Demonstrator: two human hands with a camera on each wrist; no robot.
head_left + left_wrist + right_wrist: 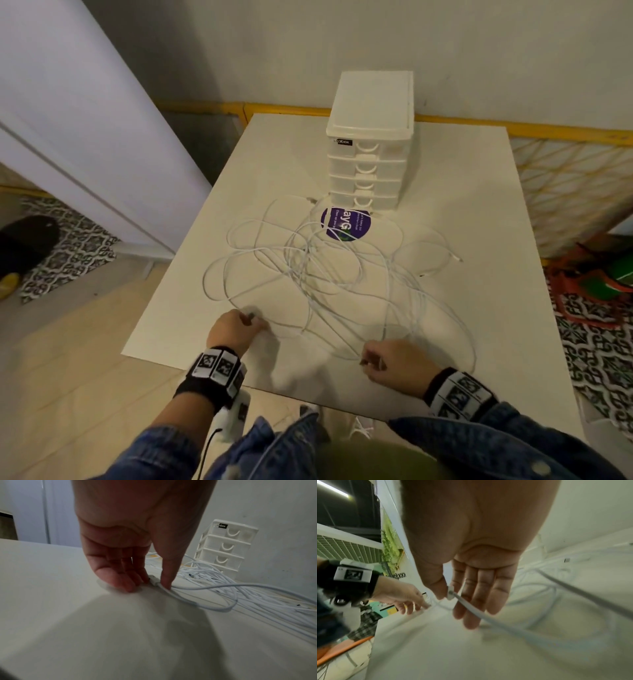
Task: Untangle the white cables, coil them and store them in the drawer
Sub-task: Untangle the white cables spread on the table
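Note:
A tangle of white cables (329,270) sprawls over the middle of the white table (479,359). At the tangle's near left edge my left hand (251,320) pinches a cable plug (153,580) between thumb and fingertips, right at the tabletop. My right hand (368,363) is at the near right and pinches another cable plug (450,592) between thumb and forefinger, its other fingers straight. The cable runs from that plug back into the tangle. A white drawer unit (370,144) with several shut drawers stands at the far side of the table, also seen in the left wrist view (226,545).
A round purple sticker (346,222) lies on the table in front of the drawer unit, under the cables. A white door (85,120) stands to the left, a yellow-framed lattice screen (575,181) to the right. Orange and green things (596,277) lie on the patterned floor.

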